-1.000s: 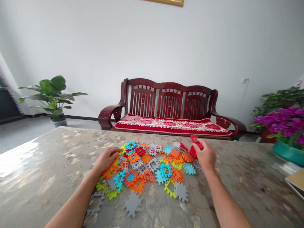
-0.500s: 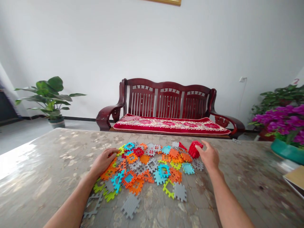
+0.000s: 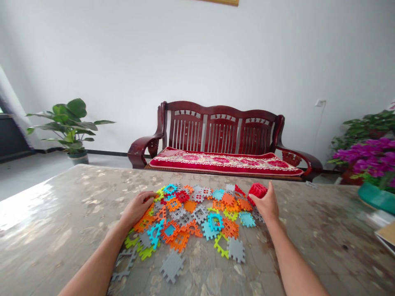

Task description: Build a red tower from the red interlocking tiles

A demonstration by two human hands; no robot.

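Observation:
Interlocking plastic pieces in grey, orange, blue, green and red lie heaped on the table, among them a grey square (image 3: 172, 266) near the front and a blue frame (image 3: 215, 222). At the heap's left edge rests my left hand (image 3: 140, 209), its fingers bent over a green piece (image 3: 159, 193); whether it grips anything is hard to see. A red block (image 3: 257, 190) built of such pieces is at the back right of the heap. My right hand (image 3: 268, 204) is against its right side, thumb and fingers around it.
The patterned table (image 3: 77, 213) spans the foreground. Beyond it stands a dark red wooden bench (image 3: 220, 127) with a red floral cover. At the right edge are a teal pot (image 3: 376, 198) with purple flowers and a box (image 3: 387, 236). A potted plant (image 3: 77, 158) stands left.
My right hand has closed in on the red block, which has turned a little. My left hand has barely moved. The whole view has shifted slightly.

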